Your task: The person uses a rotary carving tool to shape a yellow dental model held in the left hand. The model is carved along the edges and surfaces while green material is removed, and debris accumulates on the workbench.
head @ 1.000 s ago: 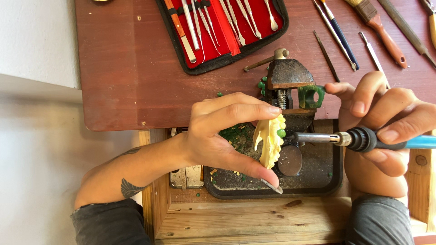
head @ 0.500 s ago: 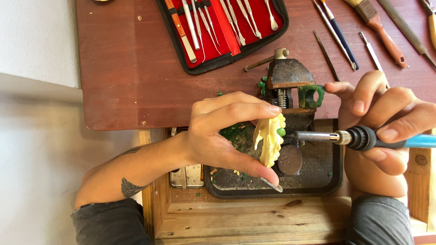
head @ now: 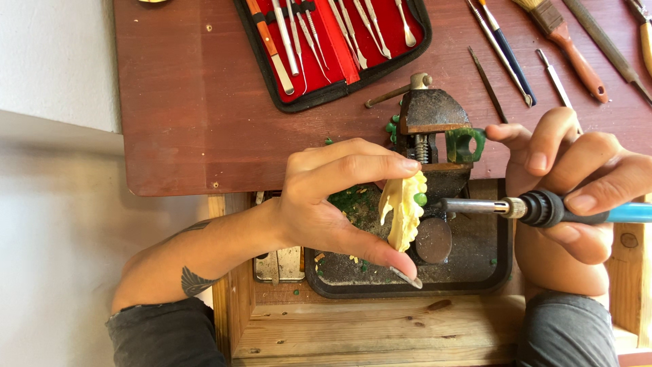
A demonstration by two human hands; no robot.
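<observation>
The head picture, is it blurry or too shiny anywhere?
Head view: sharp all over, with soft even light. The left hand and yellow carving look crisp. Small glints sit on the metal tools in the red case. Shadows under the hands are faint.

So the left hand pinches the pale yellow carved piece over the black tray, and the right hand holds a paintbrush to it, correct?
Not quite. In the head view the right hand holds a soldering-iron-like tool with a metal tip and blue handle, not a paintbrush. The rest stands: the left hand pinches the pale yellow carved piece over the black tray.
</observation>
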